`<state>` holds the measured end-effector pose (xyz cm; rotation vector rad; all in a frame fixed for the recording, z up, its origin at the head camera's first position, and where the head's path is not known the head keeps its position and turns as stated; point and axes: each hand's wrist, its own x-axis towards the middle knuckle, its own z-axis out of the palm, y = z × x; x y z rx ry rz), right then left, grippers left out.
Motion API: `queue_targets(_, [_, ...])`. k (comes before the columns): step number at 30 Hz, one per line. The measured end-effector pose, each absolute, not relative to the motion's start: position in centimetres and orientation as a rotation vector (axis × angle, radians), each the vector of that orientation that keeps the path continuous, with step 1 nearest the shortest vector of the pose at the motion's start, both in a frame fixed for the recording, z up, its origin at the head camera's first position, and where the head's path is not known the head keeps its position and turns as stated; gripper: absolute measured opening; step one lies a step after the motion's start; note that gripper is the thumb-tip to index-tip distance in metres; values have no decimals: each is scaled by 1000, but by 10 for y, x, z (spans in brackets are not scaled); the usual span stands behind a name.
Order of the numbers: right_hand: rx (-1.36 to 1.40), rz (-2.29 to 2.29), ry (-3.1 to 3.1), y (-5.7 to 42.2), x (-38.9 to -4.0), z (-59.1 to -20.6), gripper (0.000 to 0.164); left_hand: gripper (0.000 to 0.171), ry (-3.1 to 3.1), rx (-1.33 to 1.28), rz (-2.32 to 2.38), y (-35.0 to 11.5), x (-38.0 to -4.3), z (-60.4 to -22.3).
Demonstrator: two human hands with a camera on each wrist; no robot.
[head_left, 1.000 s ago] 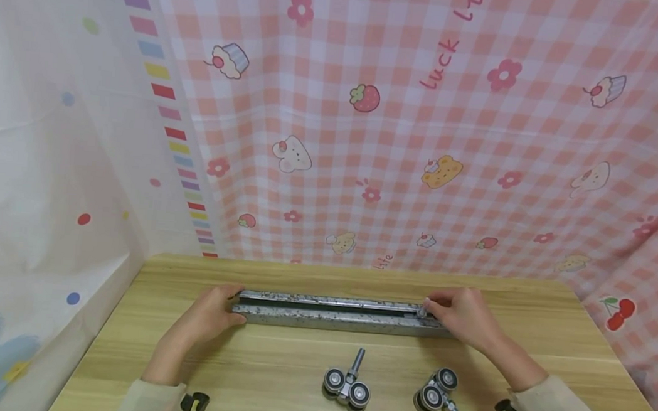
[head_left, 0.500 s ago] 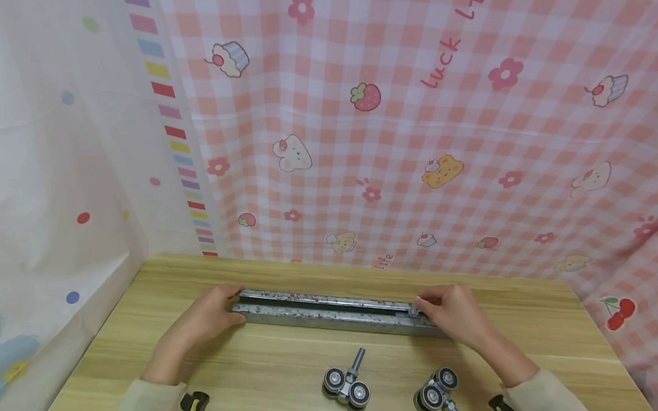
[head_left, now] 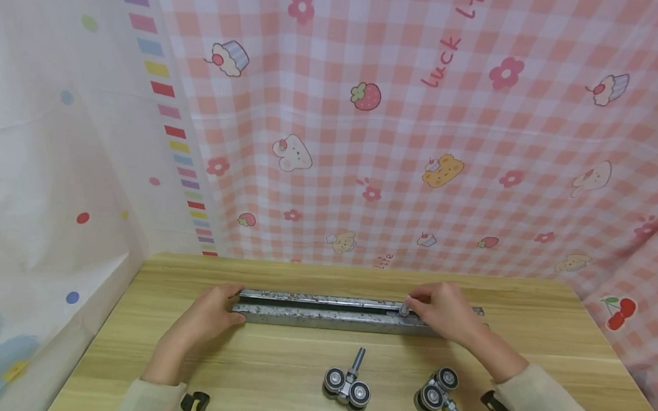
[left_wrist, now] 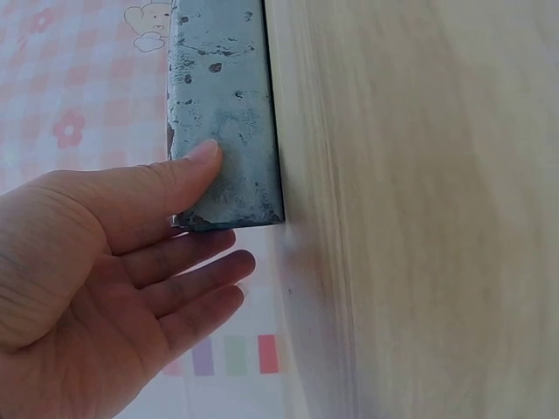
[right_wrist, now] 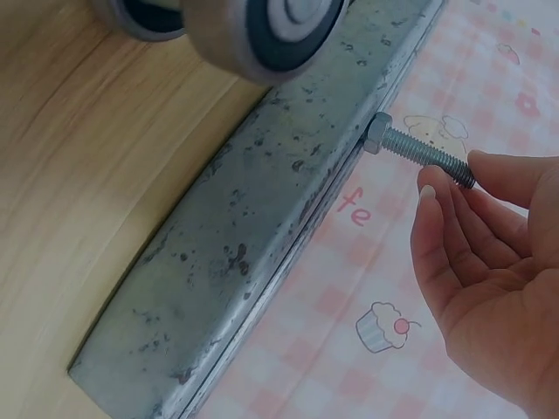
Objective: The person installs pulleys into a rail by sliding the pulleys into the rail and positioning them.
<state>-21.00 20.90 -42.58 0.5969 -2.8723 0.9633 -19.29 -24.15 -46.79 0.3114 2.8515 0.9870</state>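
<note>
A slotted steel rail (head_left: 322, 321), grey with dark specks, lies across the wooden table with its slot facing up. My left hand (head_left: 206, 316) holds the rail's left end. In the left wrist view the thumb presses the rail's face (left_wrist: 223, 113), and the other fingers are behind and below its end. My right hand (head_left: 448, 313) is over the right part of the rail. It pinches the threaded tip of an upright bolt (right_wrist: 428, 159) between thumb and fingertips. The bolt's nut (right_wrist: 377, 133) sits right at the slot; whatever is below is hidden inside the rail.
Two roller trolleys, each with black-ringed wheels and a threaded bolt, lie in front of the rail: one trolley (head_left: 347, 389) near the middle, another trolley (head_left: 435, 397) to the right. A pink checked cloth (head_left: 401, 141) hangs behind the wooden table (head_left: 273, 372).
My right hand has moved left along the rail with the bolt, baring the rail's right end. The left hand and the two loose trolleys have stayed in place.
</note>
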Motion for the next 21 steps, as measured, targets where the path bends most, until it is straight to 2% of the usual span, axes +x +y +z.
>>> queue_targets(21, [677, 971, -2850, 190, -215, -428, 9, 58, 2865, 318, 985, -241, -193, -469])
